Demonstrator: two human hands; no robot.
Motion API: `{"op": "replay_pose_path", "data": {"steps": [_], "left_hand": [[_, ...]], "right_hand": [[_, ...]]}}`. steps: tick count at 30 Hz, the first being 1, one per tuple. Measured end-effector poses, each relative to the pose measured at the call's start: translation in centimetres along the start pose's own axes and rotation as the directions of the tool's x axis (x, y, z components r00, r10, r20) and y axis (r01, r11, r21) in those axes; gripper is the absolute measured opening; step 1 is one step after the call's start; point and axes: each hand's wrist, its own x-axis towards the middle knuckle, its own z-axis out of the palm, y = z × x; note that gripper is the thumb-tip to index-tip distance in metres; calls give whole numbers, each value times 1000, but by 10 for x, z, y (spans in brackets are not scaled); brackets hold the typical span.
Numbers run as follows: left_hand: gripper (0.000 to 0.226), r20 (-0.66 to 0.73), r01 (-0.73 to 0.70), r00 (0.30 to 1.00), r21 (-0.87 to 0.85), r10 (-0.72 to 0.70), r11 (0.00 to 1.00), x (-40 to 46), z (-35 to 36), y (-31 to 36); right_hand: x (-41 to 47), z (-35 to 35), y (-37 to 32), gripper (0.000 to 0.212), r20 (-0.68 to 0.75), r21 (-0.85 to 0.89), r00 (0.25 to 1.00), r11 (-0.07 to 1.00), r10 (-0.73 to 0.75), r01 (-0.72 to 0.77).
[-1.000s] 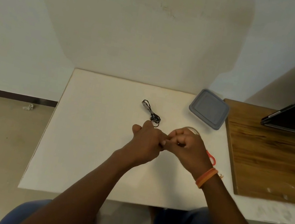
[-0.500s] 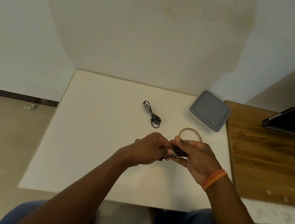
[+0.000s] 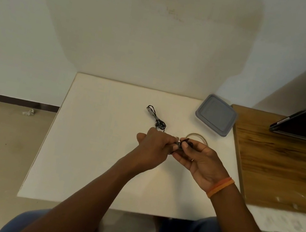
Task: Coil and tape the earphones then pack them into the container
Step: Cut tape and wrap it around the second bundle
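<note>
Head view: left hand [image 3: 154, 146] and right hand [image 3: 199, 160] grips pinch black earphones [image 3: 181, 143].

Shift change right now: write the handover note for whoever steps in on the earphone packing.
Left hand and right hand: both pinching one black earphone bundle between them above the white table.
Second earphone bundle: coiled, lying on the table beyond the hands.
Tape roll: on the table behind the right hand.
Grey container: far right corner, lid on.
Done: one bundle coiled.
Left: finish and tape the held bundle, open the container, pack both.
</note>
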Motion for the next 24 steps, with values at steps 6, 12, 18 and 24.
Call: {"op": "replay_pose_path", "data": {"steps": [6, 12, 18, 24], "left_hand": [[25, 1, -87, 996, 203, 88, 975, 1, -4, 1], [24, -14, -46, 999, 54, 47, 997, 0, -4, -1], [23, 9, 0, 1000, -110, 1, 994, -1, -8, 5], [26, 79, -43, 995, -139, 54, 989, -4, -17, 8]], "right_hand": [[2, 0, -4, 39, 83, -90, 989, 987, -126, 133], [3, 1, 0, 39, 18, -188, 967, 949, -256, 254], [3, 2, -1, 28, -27, -115, 959, 954, -282, 277], [3, -1, -5, 28, 72, -220, 944, 918, -321, 329]]}}
